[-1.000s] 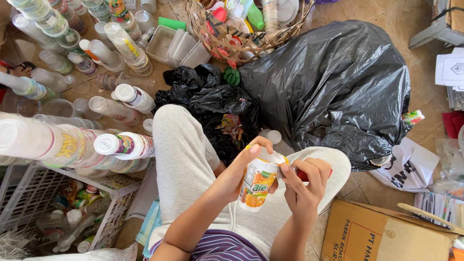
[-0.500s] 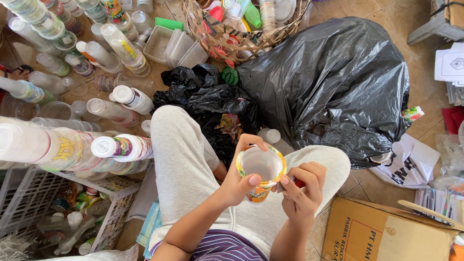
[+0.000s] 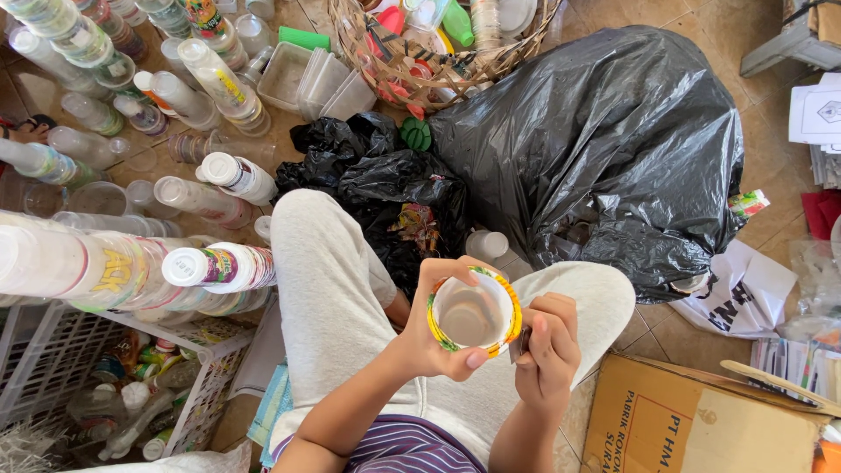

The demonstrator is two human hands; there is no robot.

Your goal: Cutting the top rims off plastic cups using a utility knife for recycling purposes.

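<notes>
Since 1 second ago the plastic cup has turned: earlier I saw its printed side, and now its open mouth faces up to the camera, so I look into its pale inside. My left hand is closed around the cup, with the fingers on the far rim and the thumb on the near rim. My right hand is just beside the cup on its right, the fingers curled and pinching something small and dark against the cup's wall; I cannot tell what it is. The cup has a yellow and green printed band around the rim and is held above my lap, over the light grey trousers, not resting on anything. Beyond my knees lies a big black plastic bag, full and wrinkled, and a smaller black bag is touching it on the left. At the far edge of the floor stands a woven basket with mixed plastic pieces in it. On the left, many stacks of clear cups lie on their sides, some of them over a white crate. Near my right elbow is a brown cardboard box, and a white plastic bag lies between it and the big black bag.
</notes>
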